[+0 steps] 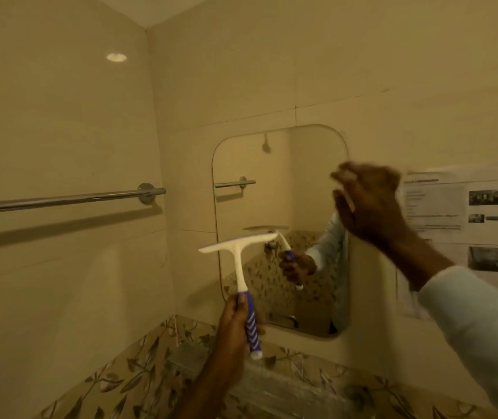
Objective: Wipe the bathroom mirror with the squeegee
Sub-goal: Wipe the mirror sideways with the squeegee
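A rounded rectangular mirror [260, 192] hangs on the beige tiled wall ahead. My left hand [234, 319] grips the blue striped handle of a white squeegee [238, 246], held upright in front of the mirror's lower left corner. The blade's right tip reaches over the glass; whether it touches is unclear. My right hand [368, 204], blurred by motion, is raised at the mirror's right edge with the fingers loosely bent toward the glass and nothing visible in it. The mirror reflects the squeegee and a sleeve.
A chrome towel bar [66, 199] runs along the left wall at hand height. A printed paper notice [465, 216] is stuck to the wall right of the mirror. Patterned leaf tiles [139, 367] and a clear shelf lie below.
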{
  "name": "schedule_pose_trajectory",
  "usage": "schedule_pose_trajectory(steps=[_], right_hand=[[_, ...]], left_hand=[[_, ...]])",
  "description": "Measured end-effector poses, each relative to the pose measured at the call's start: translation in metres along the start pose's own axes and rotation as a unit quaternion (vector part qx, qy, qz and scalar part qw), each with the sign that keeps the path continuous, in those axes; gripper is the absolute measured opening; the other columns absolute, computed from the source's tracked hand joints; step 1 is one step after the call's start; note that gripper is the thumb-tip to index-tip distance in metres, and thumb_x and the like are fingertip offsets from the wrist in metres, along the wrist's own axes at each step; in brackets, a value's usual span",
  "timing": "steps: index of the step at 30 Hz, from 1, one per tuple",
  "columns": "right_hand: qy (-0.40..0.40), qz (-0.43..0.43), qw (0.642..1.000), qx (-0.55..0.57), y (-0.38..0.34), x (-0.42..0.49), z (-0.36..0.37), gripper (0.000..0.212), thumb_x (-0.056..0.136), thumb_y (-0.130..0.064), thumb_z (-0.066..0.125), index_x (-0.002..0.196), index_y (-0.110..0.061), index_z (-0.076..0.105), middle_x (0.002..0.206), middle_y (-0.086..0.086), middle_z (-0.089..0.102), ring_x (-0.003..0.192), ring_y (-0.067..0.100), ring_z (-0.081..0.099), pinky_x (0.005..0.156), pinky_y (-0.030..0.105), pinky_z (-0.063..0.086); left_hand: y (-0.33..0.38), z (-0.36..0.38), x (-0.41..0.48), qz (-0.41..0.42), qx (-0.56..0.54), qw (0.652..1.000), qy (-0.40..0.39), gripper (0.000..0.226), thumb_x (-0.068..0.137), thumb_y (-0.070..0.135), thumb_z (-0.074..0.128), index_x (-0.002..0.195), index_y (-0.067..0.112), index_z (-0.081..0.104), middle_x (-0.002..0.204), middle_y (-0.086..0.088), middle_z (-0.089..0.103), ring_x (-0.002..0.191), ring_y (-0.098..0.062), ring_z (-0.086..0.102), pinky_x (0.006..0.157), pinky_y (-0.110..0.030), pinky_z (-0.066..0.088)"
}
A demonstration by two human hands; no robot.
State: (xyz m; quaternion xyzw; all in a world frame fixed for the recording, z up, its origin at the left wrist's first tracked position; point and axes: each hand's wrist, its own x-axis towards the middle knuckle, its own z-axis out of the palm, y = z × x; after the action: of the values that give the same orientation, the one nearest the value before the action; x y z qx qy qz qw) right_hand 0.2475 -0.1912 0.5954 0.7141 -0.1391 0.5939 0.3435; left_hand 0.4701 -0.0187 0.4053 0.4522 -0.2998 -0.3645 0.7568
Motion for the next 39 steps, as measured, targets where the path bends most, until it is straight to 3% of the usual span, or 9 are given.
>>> schedule_pose_trajectory(steps=[3,6,9,13,16,19,23,29,39], right_hand=[[-0.159,0.039,0.976,0.144,-0.076,-0.010,0.003,0.042,0.100,-0.044,0.049,0.124,-0.015,0.066,0.107,0.007,0.069,0.096,0.026,0.062,0.085,0.044,0.048],[-0.363,0.191,0.874,0.260,-0.129,-0.012,0.013,0.061,0.099,-0.070,0.045,0.139,-0.026,0.057,0.118,-0.008,0.062,0.105,0.013,0.063,0.088,0.038,0.052],[-0.394,0.220,0.829,0.331,-0.151,-0.011,0.023,0.045,0.103,-0.055,0.057,0.138,-0.025,0.055,0.112,-0.007,0.068,0.094,0.015,0.069,0.085,0.043,0.059],[-0.322,0.268,0.843,0.336,-0.159,-0.008,0.029,0.024,0.107,-0.029,0.058,0.130,-0.020,0.058,0.112,0.002,0.071,0.091,0.015,0.068,0.083,0.040,0.059],[-0.264,0.279,0.860,0.335,-0.145,-0.002,0.021,0.035,0.111,-0.029,0.050,0.144,-0.020,0.054,0.127,0.000,0.067,0.105,0.016,0.067,0.084,0.029,0.052],[-0.231,0.289,0.881,0.295,-0.119,-0.001,0.012,0.016,0.112,-0.038,0.045,0.120,-0.028,0.055,0.089,-0.011,0.061,0.077,0.005,0.061,0.066,0.024,0.046],[-0.169,0.308,0.897,0.267,-0.087,0.004,-0.005,0.014,0.108,-0.043,0.050,0.106,-0.030,0.050,0.077,-0.008,0.058,0.065,0.008,0.060,0.059,0.020,0.044],[-0.190,0.250,0.935,0.163,-0.059,0.014,-0.025,0.019,0.107,-0.045,0.052,0.103,-0.026,0.046,0.072,-0.012,0.047,0.060,0.004,0.049,0.058,0.018,0.032],[-0.244,0.138,0.955,0.099,-0.055,0.034,-0.015,0.026,0.107,-0.044,0.053,0.123,-0.023,0.056,0.080,-0.008,0.058,0.064,0.003,0.052,0.056,0.020,0.037]], left_hand=[[0.050,0.016,0.025,0.023,-0.081,0.996,-0.015,0.033,0.103,0.026,0.050,0.117,0.001,0.066,0.089,-0.010,0.071,0.078,-0.022,0.068,0.075,-0.038,0.056],[0.090,0.033,0.042,0.047,-0.140,0.985,-0.086,0.033,0.104,0.029,0.048,0.100,0.010,0.076,0.086,-0.004,0.077,0.070,-0.014,0.074,0.060,-0.030,0.061],[0.108,0.046,0.051,0.065,-0.142,0.978,-0.139,0.032,0.099,0.034,0.052,0.109,0.012,0.073,0.091,-0.005,0.079,0.077,-0.017,0.076,0.062,-0.032,0.062],[0.112,0.046,0.068,0.122,-0.043,0.974,-0.184,0.039,0.091,0.048,0.059,0.111,0.021,0.077,0.107,0.000,0.077,0.100,-0.013,0.074,0.086,-0.035,0.058],[0.121,0.029,0.091,0.220,0.189,0.949,-0.126,0.062,0.092,0.063,0.050,0.149,0.040,0.042,0.153,0.011,0.048,0.139,-0.006,0.043,0.106,-0.035,0.035],[0.136,-0.006,0.121,0.300,0.398,0.867,-0.007,0.092,0.089,0.064,0.059,0.158,0.045,0.001,0.171,0.005,0.001,0.151,-0.013,0.011,0.119,-0.048,0.022],[0.151,-0.054,0.159,0.284,0.654,0.700,0.046,0.128,0.077,0.073,0.067,0.157,0.032,-0.023,0.165,-0.006,-0.029,0.154,-0.030,-0.019,0.125,-0.054,0.000],[0.147,-0.061,0.183,0.227,0.778,0.586,-0.008,0.139,0.072,0.085,0.059,0.149,0.020,-0.036,0.155,-0.011,-0.047,0.149,-0.035,-0.032,0.124,-0.059,-0.007],[0.128,-0.058,0.199,0.247,0.738,0.628,-0.024,0.150,0.064,0.080,0.072,0.152,0.014,-0.031,0.154,-0.008,-0.048,0.147,-0.030,-0.037,0.125,-0.054,-0.005]])
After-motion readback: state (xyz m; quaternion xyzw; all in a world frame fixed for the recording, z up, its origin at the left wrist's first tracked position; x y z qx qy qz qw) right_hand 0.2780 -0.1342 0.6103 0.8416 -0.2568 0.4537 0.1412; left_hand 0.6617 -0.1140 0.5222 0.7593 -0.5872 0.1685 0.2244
